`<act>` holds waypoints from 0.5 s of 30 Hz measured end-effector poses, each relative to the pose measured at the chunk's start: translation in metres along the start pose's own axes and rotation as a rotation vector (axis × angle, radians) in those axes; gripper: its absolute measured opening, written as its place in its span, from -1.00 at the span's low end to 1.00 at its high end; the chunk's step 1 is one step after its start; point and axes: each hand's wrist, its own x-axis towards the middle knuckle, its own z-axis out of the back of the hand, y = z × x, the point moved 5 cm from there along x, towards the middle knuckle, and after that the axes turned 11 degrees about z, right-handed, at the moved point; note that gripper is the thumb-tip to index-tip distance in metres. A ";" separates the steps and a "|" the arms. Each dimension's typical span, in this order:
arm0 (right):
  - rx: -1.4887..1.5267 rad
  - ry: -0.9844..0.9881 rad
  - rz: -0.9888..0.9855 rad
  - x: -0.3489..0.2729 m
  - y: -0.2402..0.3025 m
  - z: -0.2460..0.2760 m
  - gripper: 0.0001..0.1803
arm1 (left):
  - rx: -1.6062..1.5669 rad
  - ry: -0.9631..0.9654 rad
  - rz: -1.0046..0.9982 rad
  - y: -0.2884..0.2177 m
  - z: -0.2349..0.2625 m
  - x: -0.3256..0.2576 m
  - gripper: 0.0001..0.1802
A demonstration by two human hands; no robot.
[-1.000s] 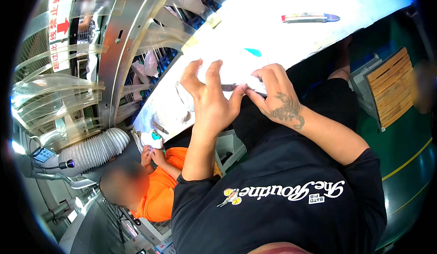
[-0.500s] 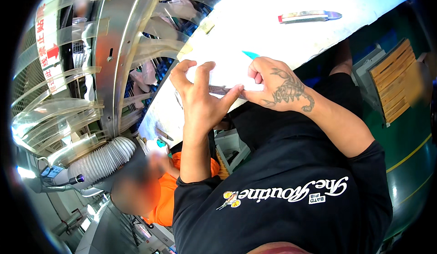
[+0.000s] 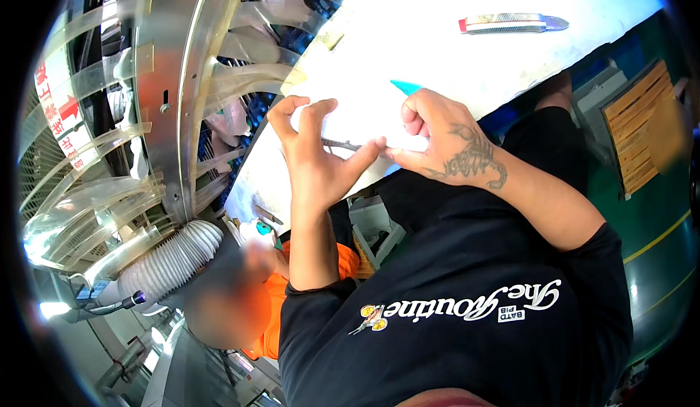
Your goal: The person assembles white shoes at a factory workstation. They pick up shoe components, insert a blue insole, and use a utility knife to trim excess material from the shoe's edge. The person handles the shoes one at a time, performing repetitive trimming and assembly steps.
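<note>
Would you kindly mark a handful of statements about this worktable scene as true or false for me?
1. Both hands meet at a thin dark strip over the white table. True: the left hand and the right hand pinch the thin dark strip between them above the white table.
2. The utility knife is held in the right hand. False: the utility knife lies alone on the table, far from both hands.
3. A person in an orange top is nearby. True: the person in orange is beyond the table's edge.
4. The corrugated hose is black. False: the corrugated hose is white.
</note>
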 end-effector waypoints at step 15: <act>0.099 -0.118 0.200 0.007 0.048 0.049 -0.52 | -1.379 0.047 0.451 0.049 -0.054 -0.048 -0.65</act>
